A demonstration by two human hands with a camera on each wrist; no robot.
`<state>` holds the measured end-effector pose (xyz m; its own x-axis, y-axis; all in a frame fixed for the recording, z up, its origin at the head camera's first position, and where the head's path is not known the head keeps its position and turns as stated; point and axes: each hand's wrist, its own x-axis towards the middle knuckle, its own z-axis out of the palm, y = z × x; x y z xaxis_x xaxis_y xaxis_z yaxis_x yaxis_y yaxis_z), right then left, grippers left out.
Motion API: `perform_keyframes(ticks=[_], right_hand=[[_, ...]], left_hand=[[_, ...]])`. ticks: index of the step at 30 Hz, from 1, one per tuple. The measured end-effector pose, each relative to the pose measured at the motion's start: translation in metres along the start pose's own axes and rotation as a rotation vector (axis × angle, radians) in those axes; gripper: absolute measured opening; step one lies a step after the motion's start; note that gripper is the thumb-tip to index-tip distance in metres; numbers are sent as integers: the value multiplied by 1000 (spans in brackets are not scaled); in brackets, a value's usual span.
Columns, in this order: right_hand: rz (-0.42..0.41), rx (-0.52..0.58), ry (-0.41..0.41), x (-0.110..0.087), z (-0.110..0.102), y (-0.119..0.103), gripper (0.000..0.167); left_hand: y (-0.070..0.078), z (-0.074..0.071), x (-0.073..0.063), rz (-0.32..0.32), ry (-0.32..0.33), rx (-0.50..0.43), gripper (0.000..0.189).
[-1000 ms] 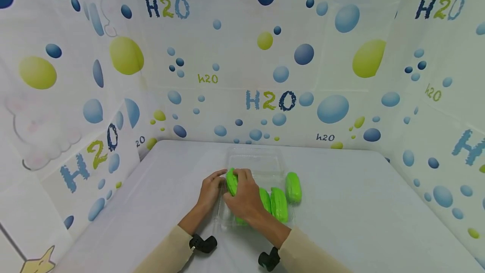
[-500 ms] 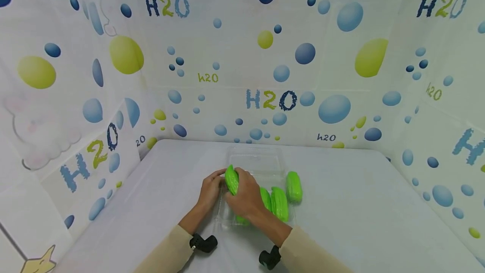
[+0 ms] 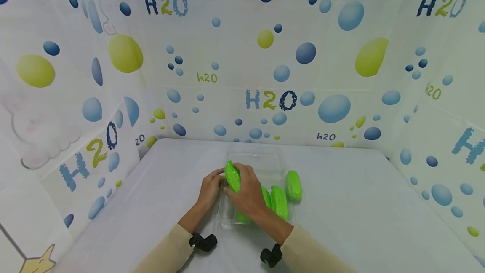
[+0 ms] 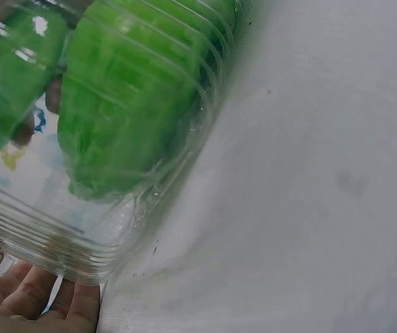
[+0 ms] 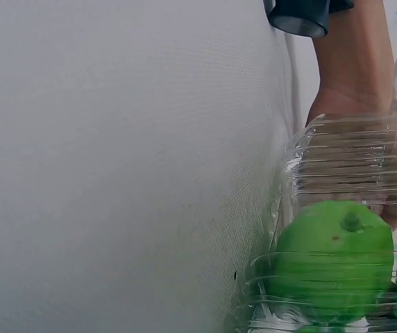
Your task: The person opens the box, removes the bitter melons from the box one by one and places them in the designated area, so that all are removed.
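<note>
My right hand [image 3: 248,191] pinches a long, bright green, bumpy vegetable [image 3: 232,176] with a pointed tip, tilted above the left part of a clear plastic clamshell container [image 3: 226,218]. At that container's left side, my left hand [image 3: 209,188] grips the edge; its fingers [image 4: 28,291] show at the wall in the left wrist view. Several more green vegetables [image 3: 279,203] lie inside, partly covered by my right hand and forearm. Through the clear wall, the right wrist view shows the rounded end of one vegetable [image 5: 334,257].
Just right of the container, another green vegetable [image 3: 293,186] lies on the white-covered table [image 3: 352,205]. The container's transparent lid [image 3: 254,159] is folded back behind it. A printed curtain [image 3: 227,45] with bubbles encloses the table's back and sides.
My right hand has raised the green vegetable slightly, and more of its pointed end now shows above the fingers. The left hand and the container stay in place.
</note>
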<state>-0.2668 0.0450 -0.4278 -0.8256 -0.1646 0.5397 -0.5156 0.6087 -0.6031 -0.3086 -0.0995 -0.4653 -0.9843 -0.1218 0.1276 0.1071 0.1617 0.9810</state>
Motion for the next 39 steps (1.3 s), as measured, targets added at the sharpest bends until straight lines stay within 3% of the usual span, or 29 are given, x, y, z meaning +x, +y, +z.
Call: perform_keyframes(ticks=[5,13,28,39], right_hand=[[7,20,31,1,-3,0,54],[110,112,61,3,-15,2,36],[238,276,155,8,-36,20,39],[271,295,194,7,-43,29,42]], left_hand=[[6,-1,-2,-4,-5,-23,41],[3,-1,-2,12,-87,-145,43],[2,-1,-4,19,-96,-114,44],[1,-2,-4,19,-99,-114,45]])
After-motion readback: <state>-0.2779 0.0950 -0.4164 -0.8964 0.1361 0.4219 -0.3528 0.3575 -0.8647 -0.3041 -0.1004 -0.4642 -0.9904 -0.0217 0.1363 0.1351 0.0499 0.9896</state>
